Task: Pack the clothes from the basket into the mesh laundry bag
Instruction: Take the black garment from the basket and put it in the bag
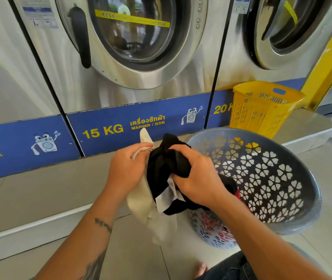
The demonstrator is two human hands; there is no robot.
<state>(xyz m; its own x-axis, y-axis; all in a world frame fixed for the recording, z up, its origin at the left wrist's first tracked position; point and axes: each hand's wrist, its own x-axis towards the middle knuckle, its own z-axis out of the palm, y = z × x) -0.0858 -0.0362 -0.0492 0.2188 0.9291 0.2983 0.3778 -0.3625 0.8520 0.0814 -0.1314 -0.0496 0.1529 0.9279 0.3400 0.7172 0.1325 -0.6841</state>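
My left hand (125, 170) grips the rim and drawstring of a cream mesh laundry bag (141, 201), which hangs down in front of me. My right hand (196, 178) is closed on a black garment (162, 168) with a white label, bunched at the bag's mouth. Part of the black cloth trails down to the right toward the grey-blue basket (278, 178), which has flower-shaped holes and stands on the floor at the right. Red and dark clothes (236, 194) lie inside the basket, mostly hidden by my right arm.
A yellow plastic basket (262, 108) stands on the raised step behind the grey-blue one. Steel washing machines (132, 43) with blue base panels line the wall ahead. The tiled step (40, 195) runs across in front of them. My knee and foot show at the bottom.
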